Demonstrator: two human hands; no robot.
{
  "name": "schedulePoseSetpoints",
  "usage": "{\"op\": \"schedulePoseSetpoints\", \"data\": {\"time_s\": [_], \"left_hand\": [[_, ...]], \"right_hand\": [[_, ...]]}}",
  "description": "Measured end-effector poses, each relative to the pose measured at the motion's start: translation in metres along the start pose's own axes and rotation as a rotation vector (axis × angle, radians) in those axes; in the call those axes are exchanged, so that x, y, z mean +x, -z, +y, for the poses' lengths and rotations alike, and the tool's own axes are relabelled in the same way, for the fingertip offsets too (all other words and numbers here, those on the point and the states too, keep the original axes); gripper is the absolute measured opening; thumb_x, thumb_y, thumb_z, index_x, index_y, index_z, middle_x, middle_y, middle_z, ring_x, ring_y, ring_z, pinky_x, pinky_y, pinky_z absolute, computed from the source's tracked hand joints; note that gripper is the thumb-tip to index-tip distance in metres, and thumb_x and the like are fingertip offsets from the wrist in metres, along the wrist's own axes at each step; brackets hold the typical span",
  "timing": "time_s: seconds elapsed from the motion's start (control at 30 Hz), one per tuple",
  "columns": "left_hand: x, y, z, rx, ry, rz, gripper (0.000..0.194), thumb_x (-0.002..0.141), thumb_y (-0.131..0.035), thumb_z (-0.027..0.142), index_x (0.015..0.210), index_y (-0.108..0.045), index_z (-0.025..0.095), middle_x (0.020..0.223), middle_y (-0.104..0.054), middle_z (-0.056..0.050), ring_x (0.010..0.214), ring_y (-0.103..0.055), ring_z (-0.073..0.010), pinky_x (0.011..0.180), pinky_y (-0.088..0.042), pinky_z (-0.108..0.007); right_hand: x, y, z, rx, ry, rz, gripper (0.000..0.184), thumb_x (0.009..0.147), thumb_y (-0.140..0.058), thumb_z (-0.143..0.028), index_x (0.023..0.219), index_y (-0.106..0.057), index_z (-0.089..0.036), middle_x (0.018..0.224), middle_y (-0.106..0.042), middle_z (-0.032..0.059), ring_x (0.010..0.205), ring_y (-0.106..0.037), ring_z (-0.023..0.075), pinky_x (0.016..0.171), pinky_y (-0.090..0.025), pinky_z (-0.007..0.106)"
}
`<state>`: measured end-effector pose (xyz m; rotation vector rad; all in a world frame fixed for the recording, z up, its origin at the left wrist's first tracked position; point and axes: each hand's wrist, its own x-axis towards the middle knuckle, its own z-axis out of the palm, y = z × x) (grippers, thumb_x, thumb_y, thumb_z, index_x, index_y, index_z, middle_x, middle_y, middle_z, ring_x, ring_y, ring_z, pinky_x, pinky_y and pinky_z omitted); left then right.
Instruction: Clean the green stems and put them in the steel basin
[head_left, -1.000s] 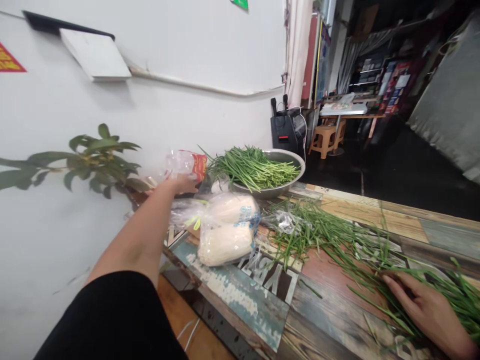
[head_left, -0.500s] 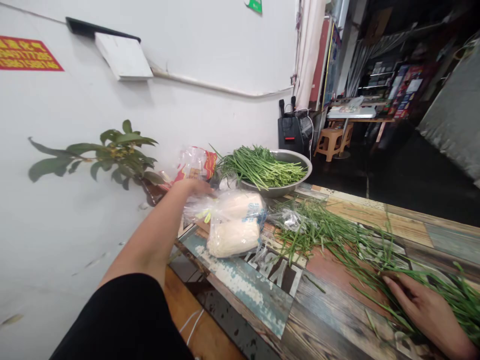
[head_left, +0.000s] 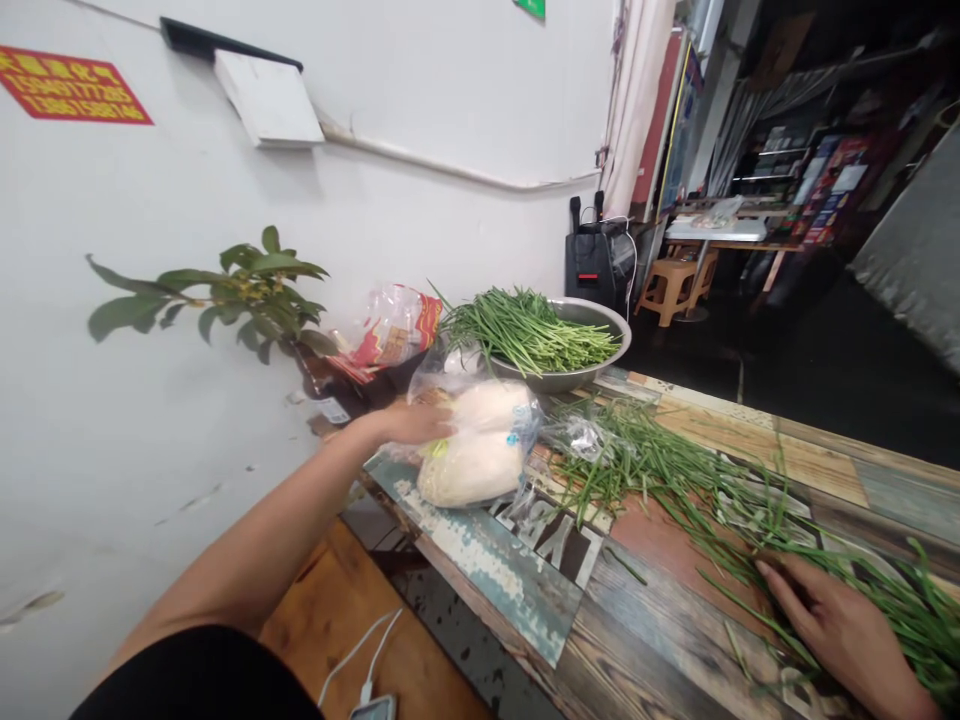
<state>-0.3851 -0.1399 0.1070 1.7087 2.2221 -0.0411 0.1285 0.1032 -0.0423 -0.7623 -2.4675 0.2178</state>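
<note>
A clear plastic bag (head_left: 480,450) with two pale, rounded bundles inside lies at the table's left end. My left hand (head_left: 416,422) is closed at the gathered left side of this bag, its fingertips partly hidden by the plastic. At the lower right, my right hand (head_left: 840,615) rests low over the table with thumb and fingers drawn together on some green chives (head_left: 739,555). More loose chives (head_left: 637,450) spread across the tabletop between the hands. Behind the bag, a metal bowl (head_left: 624,345) holds a heap of trimmed-looking chives (head_left: 532,330).
A red-and-clear package (head_left: 397,325) and a dark bottle (head_left: 326,395) with a leafy branch (head_left: 255,285) stand by the wall. Crumpled clear plastic (head_left: 585,440) lies among the chives. Below the wooden table (head_left: 517,590), a device with a white cable (head_left: 373,708) rests on a stool-like surface.
My left hand has come back from beside the red package to the neck of the clear bag, whose plastic has shifted. My right hand has stayed nearly still. The view has turned slightly left.
</note>
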Motion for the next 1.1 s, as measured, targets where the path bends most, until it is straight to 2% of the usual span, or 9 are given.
{"op": "schedulePoseSetpoints", "data": {"time_s": [0.2, 0.3, 0.37, 0.5, 0.57, 0.7, 0.77, 1.0, 1.1], "left_hand": [[-0.01, -0.008, 0.033, -0.025, -0.248, 0.055, 0.035, 0.089, -0.041, 0.041, 0.097, -0.063, 0.015, 0.108, -0.063, -0.012, 0.102, -0.057, -0.0237, 0.096, -0.04, -0.033], [-0.01, 0.002, 0.027, -0.16, -0.266, -0.071, 0.036, 0.085, -0.047, 0.046, 0.092, -0.066, 0.017, 0.098, -0.067, -0.009, 0.092, -0.06, -0.0233, 0.087, -0.044, -0.031], [-0.002, 0.013, 0.006, -0.247, -0.182, -0.122, 0.04, 0.082, -0.051, 0.053, 0.092, -0.068, 0.018, 0.093, -0.068, -0.007, 0.089, -0.061, -0.0235, 0.083, -0.045, -0.03], [0.033, 0.019, -0.045, -0.02, 0.325, 0.414, 0.055, 0.078, -0.058, 0.052, 0.122, -0.058, 0.019, 0.125, -0.058, -0.014, 0.112, -0.053, -0.0311, 0.091, -0.042, -0.037], [0.052, 0.008, -0.061, 0.082, 0.419, 0.383, 0.071, 0.071, -0.067, 0.049, 0.133, -0.048, 0.021, 0.137, -0.047, -0.016, 0.115, -0.052, -0.0305, 0.091, -0.041, -0.036], [0.072, -0.013, -0.075, 0.096, 0.431, 0.293, 0.039, 0.077, -0.06, 0.043, 0.104, -0.066, 0.015, 0.111, -0.063, -0.016, 0.101, -0.059, -0.0268, 0.085, -0.043, -0.032], [0.072, -0.013, -0.08, 0.103, 0.427, 0.291, 0.039, 0.078, -0.058, 0.043, 0.1, -0.066, 0.012, 0.104, -0.065, -0.016, 0.101, -0.059, -0.028, 0.084, -0.042, -0.032], [0.051, -0.009, -0.095, 0.118, 0.421, 0.255, 0.067, 0.079, -0.056, 0.055, 0.135, -0.046, 0.02, 0.089, -0.066, -0.008, 0.097, -0.059, -0.0293, 0.091, -0.037, -0.038], [0.048, -0.017, -0.095, 0.107, 0.475, 0.294, 0.072, 0.08, -0.057, 0.053, 0.14, -0.038, 0.019, 0.097, -0.064, -0.009, 0.104, -0.056, -0.0318, 0.093, -0.036, -0.044]], "right_hand": [[-0.001, -0.003, 0.003, -0.03, 0.006, -0.001, 0.038, 0.085, -0.044, -0.051, 0.084, -0.068, -0.022, 0.08, -0.074, 0.0044, 0.067, -0.071, 0.0222, 0.059, -0.058, 0.03], [-0.002, -0.004, 0.005, -0.057, 0.007, -0.007, 0.038, 0.085, -0.044, -0.05, 0.085, -0.069, -0.022, 0.083, -0.074, 0.0052, 0.069, -0.071, 0.0227, 0.06, -0.058, 0.031], [-0.002, -0.005, 0.006, -0.081, 0.018, 0.0, 0.038, 0.085, -0.044, -0.049, 0.086, -0.07, -0.021, 0.083, -0.074, 0.0054, 0.069, -0.071, 0.0226, 0.06, -0.058, 0.03], [-0.003, -0.008, 0.01, -0.108, 0.072, 0.032, 0.04, 0.086, -0.043, -0.05, 0.087, -0.07, -0.02, 0.083, -0.074, 0.0063, 0.068, -0.071, 0.0227, 0.059, -0.058, 0.03], [-0.003, -0.009, 0.011, -0.106, 0.079, 0.037, 0.04, 0.086, -0.044, -0.049, 0.088, -0.07, -0.019, 0.083, -0.074, 0.0067, 0.068, -0.071, 0.0229, 0.06, -0.058, 0.03], [-0.002, -0.006, 0.005, -0.073, 0.06, 0.038, 0.036, 0.087, -0.045, -0.047, 0.086, -0.069, -0.02, 0.081, -0.074, 0.0061, 0.067, -0.07, 0.0213, 0.06, -0.057, 0.028], [-0.001, -0.003, -0.001, -0.055, 0.042, 0.029, 0.034, 0.088, -0.045, -0.045, 0.085, -0.068, -0.02, 0.08, -0.074, 0.0058, 0.066, -0.07, 0.0206, 0.059, -0.056, 0.028], [0.003, 0.003, -0.018, -0.057, -0.032, -0.039, 0.035, 0.09, -0.041, -0.042, 0.082, -0.066, -0.019, 0.075, -0.071, 0.0062, 0.065, -0.067, 0.0195, 0.059, -0.051, 0.028], [0.003, 0.003, -0.021, -0.073, -0.032, -0.055, 0.033, 0.09, -0.04, -0.039, 0.081, -0.066, -0.019, 0.075, -0.07, 0.006, 0.065, -0.066, 0.0186, 0.059, -0.049, 0.027]]}}
